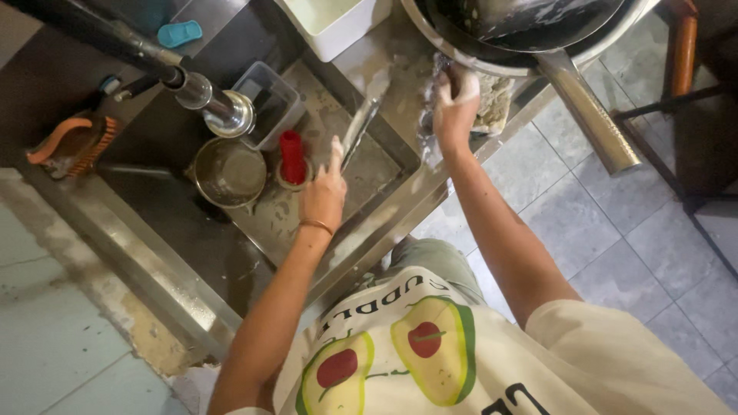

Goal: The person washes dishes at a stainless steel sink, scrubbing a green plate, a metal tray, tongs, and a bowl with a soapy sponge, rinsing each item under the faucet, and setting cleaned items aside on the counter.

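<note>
The left hand (pixel 323 196) reaches over the steel sink (pixel 192 230) and closes its fingers on the lower end of a long flat metal utensil (pixel 361 127), which slants up and away from the hand across the sink basin, wet and streaked with suds. A thin bangle sits on that wrist. The right hand (pixel 455 107) is well apart from the left, up on the soapy table (pixel 392 61) at the sink's far rim; it is covered in foam and its fingers curl down on a scrubbing sponge (pixel 492 107) that lies just under the edge of a large wok. Whether the fingers truly grip the sponge or only press on it cannot be told through the foam.

The wok (pixel 530 31) sits above the right hand, its long steel handle (pixel 588 111) running out past the table edge over the tiled floor (pixel 630 238).

Just beside the left hand, inside the sink, stands a red cup-like piece (pixel 292 157), and next to that a small round metal pot (pixel 229 173). A chrome tap (pixel 223 111) hangs over the pot, with a clear plastic container (pixel 269 96) behind it. Farther left, on the sink's ledge, lies an orange-handled scrubbing brush (pixel 73 142). A white tub (pixel 334 27) rests at the top of the view, near the wok.
</note>
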